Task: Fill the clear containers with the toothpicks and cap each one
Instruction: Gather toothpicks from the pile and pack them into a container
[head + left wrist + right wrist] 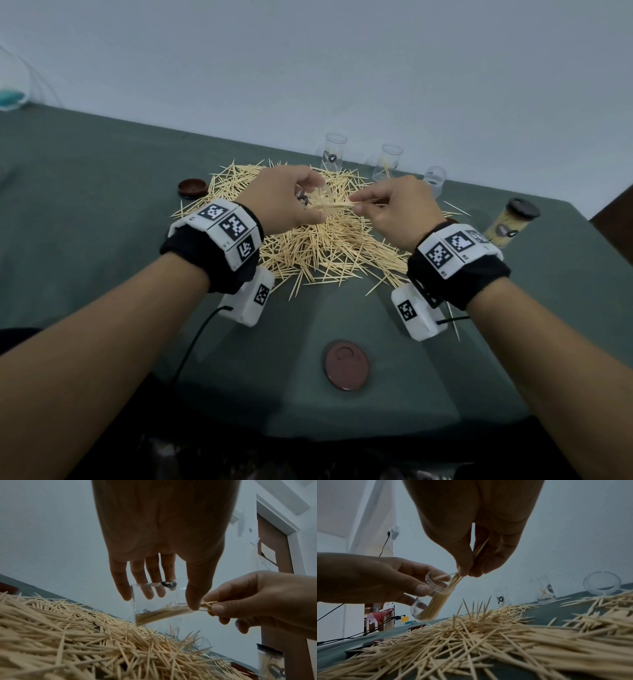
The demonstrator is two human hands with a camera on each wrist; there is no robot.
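A big heap of loose toothpicks covers the middle of the green table. My left hand grips a clear container, tilted above the heap and partly filled with toothpicks. My right hand pinches a small bundle of toothpicks whose ends reach into the container's mouth.
Two clear containers stand at the table's far edge, a third lies on its side. A filled, capped container is at the right. Brown lids lie at the left and near me.
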